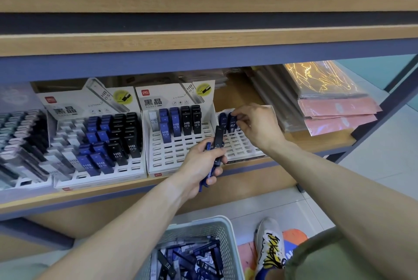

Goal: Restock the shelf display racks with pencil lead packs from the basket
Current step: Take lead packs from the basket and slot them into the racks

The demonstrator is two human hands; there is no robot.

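We see right hand (253, 122) pinching top of dark pack marked 03 (232, 122), seating it in back row of right rack (242, 144); left hand (203, 162), fingers curled round spare packs (216, 151), holds supply close; basket (224, 230) of packs on floor below; middle rack (178, 155) half filled, packs read HB 0.5, header deli; neighbouring pack's mark possibly 07

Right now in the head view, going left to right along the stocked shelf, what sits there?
Grey lead rack → full white rack → half-filled white rack → nearly empty rack under the right hand → pink packets.
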